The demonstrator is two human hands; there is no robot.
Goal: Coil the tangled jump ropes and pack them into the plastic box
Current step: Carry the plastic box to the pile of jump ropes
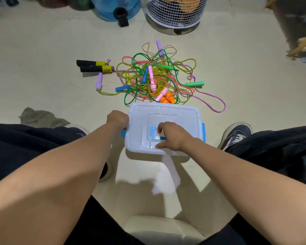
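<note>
A translucent plastic box [177,112] with its lid on and blue side clips stands on the floor between my feet. My left hand [117,118] grips the box's left edge by the blue clip [123,133]. My right hand [171,135] lies on the lid, its fingers curled round the blue carry handle [153,134]. Just beyond the box lies a tangled pile of jump ropes [155,76] in green, yellow, pink and orange, with several coloured handles. Two black-and-yellow handles [94,66] stick out at the pile's left.
A white wire basket [175,15] and a blue water bottle [117,7] stand at the back. A grey cloth [41,117] lies by my left knee. My shoes [236,135] flank the box. A wooden leg [304,45] is at the right edge.
</note>
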